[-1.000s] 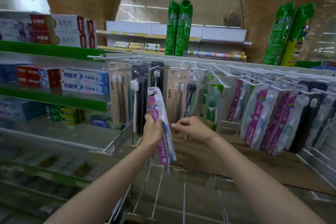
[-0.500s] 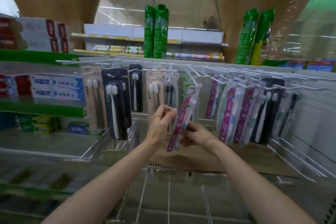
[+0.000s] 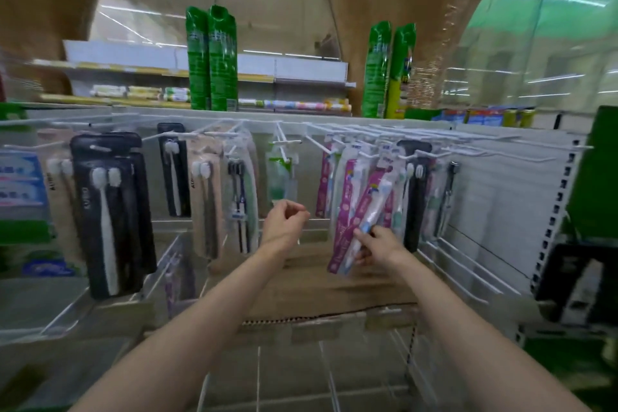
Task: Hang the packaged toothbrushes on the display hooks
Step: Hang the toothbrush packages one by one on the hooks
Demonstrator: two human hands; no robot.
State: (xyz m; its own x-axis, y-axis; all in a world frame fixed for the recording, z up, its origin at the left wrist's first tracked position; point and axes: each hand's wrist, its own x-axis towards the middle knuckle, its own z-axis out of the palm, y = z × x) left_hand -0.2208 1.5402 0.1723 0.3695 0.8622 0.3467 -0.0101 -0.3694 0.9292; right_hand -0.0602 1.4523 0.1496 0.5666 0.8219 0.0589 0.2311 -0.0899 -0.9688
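My right hand (image 3: 374, 246) grips the lower end of a pink packaged toothbrush (image 3: 363, 214). The pack leans up and to the right, its top reaching among the white display hooks (image 3: 398, 149) where similar pink packs (image 3: 341, 191) hang. My left hand (image 3: 284, 221) hovers to the left of the pack with loosely curled fingers and holds nothing. Black packs (image 3: 107, 211) and beige packs (image 3: 204, 197) hang on hooks further left.
A green pack (image 3: 279, 174) hangs between the two hands' heights on a middle hook. Bare white hooks (image 3: 495, 150) stick out at the right. A cardboard sheet (image 3: 317, 284) lies below, wire shelving (image 3: 267, 375) under it. Tall green bags (image 3: 210, 60) stand on top.
My right hand carried the pink pack rightward and up to the hooks with the other pink packs. My left hand let go of it and stayed behind. The view swung right.
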